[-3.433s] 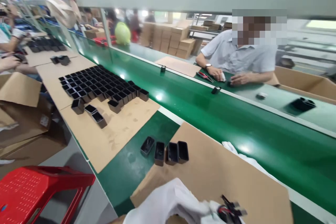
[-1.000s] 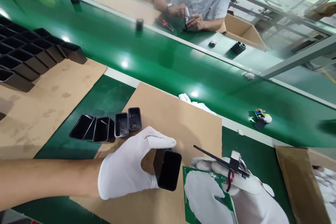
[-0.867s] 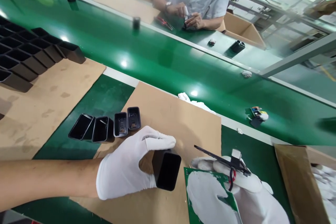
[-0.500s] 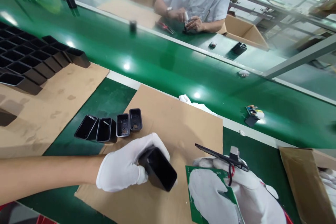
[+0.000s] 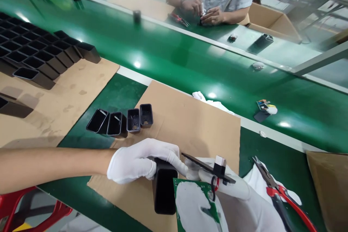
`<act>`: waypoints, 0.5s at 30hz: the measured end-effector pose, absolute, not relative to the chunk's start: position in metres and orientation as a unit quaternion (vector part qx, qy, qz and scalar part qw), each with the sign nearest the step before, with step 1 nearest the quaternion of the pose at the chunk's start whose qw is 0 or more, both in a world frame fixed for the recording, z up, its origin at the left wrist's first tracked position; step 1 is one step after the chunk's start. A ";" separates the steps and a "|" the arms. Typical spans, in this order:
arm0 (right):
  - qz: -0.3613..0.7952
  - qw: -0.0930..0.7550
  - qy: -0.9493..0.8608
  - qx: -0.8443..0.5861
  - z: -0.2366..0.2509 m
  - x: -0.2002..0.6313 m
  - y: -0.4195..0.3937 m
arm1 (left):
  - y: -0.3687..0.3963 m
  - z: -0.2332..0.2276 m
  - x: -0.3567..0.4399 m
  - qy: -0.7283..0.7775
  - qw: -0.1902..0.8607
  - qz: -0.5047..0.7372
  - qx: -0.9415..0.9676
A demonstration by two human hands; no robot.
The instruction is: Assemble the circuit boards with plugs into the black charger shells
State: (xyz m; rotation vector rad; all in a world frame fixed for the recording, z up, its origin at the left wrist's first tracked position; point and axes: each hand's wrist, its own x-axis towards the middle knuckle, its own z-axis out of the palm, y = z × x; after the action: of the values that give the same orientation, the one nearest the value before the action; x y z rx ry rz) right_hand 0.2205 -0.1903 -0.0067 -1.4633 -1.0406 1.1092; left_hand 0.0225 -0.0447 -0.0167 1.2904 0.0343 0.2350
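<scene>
My left hand [image 5: 144, 159], in a white glove, is wrapped round a black rectangular plastic case [image 5: 165, 197] whose open end faces me. My right hand [image 5: 244, 199], also gloved, grips a green circuit board [image 5: 201, 185] largely covered by a white coating [image 5: 190, 203]. A thin dark panel [image 5: 199, 165] with a metal-tipped connector [image 5: 219, 163] is held with the board, and short red and black wires [image 5: 216, 184] run between them. The board's left edge overlaps the case's rim in view; whether they touch I cannot tell. Left fingertips come close to the panel.
Several open black cases [image 5: 133, 120] stand left on the cardboard sheet [image 5: 190, 119] and green bench. More cases [image 5: 35, 54] fill the far left. Red-handled pliers [image 5: 277, 190] lie on white cloth at right, beside a carton [image 5: 326, 185]. Across the green belt [image 5: 174, 58] a co-worker's hands [image 5: 206, 12] work.
My right hand has brought the board and panel left, up to the case. The case has turned more upright in my left hand. The view has shifted, showing the pliers more fully.
</scene>
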 end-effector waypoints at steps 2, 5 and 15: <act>0.470 0.483 -0.430 -0.600 -0.012 0.222 -0.190 | -0.044 -0.016 0.022 0.015 0.789 0.100 0.606; 0.474 0.480 -0.447 -0.588 -0.017 0.225 -0.190 | -0.043 -0.019 0.022 0.017 0.789 0.101 0.606; 0.362 0.513 -0.526 -0.573 -0.014 0.230 -0.201 | -0.046 -0.022 0.022 0.041 0.865 0.117 0.486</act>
State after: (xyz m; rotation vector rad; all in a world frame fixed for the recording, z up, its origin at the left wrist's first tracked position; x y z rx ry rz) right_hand 0.2299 -0.2013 -0.0136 -1.3787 -1.2654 0.8696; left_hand 0.0216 -0.0460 -0.0217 1.0181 0.0868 0.2453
